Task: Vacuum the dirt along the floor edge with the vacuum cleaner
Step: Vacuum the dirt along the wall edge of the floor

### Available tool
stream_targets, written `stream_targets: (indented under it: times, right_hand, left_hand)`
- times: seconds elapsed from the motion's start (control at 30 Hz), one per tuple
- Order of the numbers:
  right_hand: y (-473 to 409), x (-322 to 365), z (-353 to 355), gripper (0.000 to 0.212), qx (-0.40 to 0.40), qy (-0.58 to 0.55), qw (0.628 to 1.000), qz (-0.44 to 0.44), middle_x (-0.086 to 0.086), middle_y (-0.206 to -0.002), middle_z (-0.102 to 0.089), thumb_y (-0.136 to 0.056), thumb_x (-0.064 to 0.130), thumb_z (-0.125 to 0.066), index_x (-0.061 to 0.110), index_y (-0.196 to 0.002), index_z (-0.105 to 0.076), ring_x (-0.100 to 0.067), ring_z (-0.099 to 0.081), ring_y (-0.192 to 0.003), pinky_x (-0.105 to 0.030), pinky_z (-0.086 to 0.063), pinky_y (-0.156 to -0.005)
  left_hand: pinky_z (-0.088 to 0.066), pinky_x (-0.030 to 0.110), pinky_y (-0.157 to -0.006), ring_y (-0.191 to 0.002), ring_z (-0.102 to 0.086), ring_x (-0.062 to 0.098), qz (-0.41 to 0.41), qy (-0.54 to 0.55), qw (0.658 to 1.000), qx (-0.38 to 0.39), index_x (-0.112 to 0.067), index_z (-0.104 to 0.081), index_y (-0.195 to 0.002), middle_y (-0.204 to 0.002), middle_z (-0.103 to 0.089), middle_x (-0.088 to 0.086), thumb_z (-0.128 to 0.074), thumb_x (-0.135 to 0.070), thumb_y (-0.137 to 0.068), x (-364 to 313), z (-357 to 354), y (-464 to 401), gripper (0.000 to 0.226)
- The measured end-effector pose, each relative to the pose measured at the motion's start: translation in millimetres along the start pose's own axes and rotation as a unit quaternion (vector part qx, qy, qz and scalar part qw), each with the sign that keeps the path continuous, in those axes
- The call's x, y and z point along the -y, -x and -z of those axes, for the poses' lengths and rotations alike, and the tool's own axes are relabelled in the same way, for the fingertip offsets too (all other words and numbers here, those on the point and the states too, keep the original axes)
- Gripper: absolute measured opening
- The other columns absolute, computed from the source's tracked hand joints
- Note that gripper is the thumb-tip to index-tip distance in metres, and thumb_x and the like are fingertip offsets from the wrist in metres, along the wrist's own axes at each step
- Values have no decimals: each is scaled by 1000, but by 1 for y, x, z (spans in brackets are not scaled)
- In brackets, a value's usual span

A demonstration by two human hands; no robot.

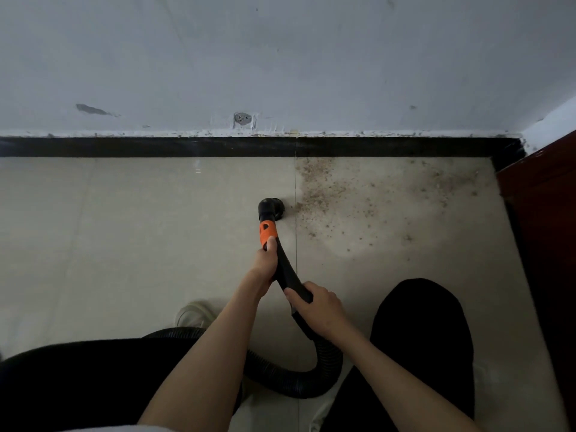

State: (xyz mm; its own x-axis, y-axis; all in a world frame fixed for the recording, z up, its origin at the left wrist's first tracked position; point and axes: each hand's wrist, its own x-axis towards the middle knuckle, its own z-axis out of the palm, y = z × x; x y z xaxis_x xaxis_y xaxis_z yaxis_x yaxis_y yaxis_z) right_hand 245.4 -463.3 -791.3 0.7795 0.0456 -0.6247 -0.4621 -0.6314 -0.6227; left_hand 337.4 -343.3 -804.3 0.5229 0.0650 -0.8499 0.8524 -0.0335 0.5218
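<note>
Pale floor tiles (124, 232) meet a black skirting strip (156, 147) below a scuffed grey wall (280, 57), and a dark red wooden panel (542, 194) closes off the floor's far right corner.

From the head view, brown dirt (324, 188) lies scattered along the far edge of the floor, thickest beside the tile joint and thinning toward that corner. The round black nozzle (270, 208) sits on the floor just left of the dirt, at its near fringe. The left hand (265, 260) is wrapped round the wand just below its orange collar (268, 233); the right hand (318, 304) clasps the black wand (288, 269) lower down, where the ribbed hose (324, 369) loops back.

The sweep looks barely begun, with most of the dirt untouched. Next, I judge, the nozzle needs pushing right and up toward the skirting, kept flat on the floor so the grit is drawn in and not scattered.
</note>
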Motion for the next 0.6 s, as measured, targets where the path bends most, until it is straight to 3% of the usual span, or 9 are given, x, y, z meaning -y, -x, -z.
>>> stream_targets:
  times: [0.13, 0.27, 0.6]
  right_hand:
    - [11, -10, 1, 36, -36, -32, 999, -20, 3, -75, -66, -90, 61, -48, 28, -75, -52, -14, -63, -68, -30, -47, -61]
    - [17, -10, 5, 36, -54, -58, 996, -33, 0, -78, -68, -90, 60, -49, 27, -78, -54, -15, -64, -68, -28, -47, -58]
    - [10, -7, 15, 32, -21, -94, 995, -30, 3, -78, -67, -90, 58, -52, 29, -78, -56, -15, -66, -73, -33, -53, -68]
  left_hand:
    - [-48, 43, -91, -97, -56, 33, -1, -35, 999, 35, 7, -42, -130, -112, -55, 22, -30, -42, -101, -2, -18, 6, 58]
    - [-48, 44, -96, -107, -56, 35, 1, -68, 996, 53, 7, -41, -131, -126, -52, 24, -29, -44, -102, -7, -26, 7, 59]
    - [-49, 43, -90, -94, -54, 30, 4, -29, 999, 41, 8, -40, -130, -107, -51, 18, -32, -39, -102, -11, -24, 4, 55]
